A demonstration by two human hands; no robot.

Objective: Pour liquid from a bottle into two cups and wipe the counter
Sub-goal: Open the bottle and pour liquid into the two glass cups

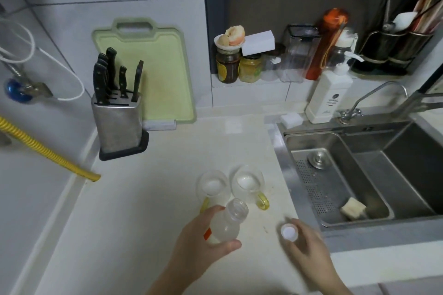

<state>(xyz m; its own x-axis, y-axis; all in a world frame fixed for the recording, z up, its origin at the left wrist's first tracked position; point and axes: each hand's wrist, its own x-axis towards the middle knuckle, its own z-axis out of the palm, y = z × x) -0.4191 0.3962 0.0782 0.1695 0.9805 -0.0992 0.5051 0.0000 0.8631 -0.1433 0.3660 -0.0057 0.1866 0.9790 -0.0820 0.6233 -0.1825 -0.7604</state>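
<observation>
My left hand (199, 244) grips a small clear bottle (229, 221) of cloudy liquid, uncapped, its open neck tilted up toward the cups. Just beyond it two glass cups with yellow handles stand side by side on the pale counter (134, 223): the left cup (212, 185) and the right cup (247, 183), each holding whitish liquid. My right hand (309, 249) pinches the white bottle cap (288, 231) a little right of the bottle, near the sink's edge.
A steel sink (359, 175) fills the right side, with a sponge (352, 208) in its tray. A knife block (117, 112) and green cutting board (153, 74) stand at the back left. Jars, bottles and a white soap dispenser (329, 93) line the back ledge. A yellow hose (48, 148) crosses the left.
</observation>
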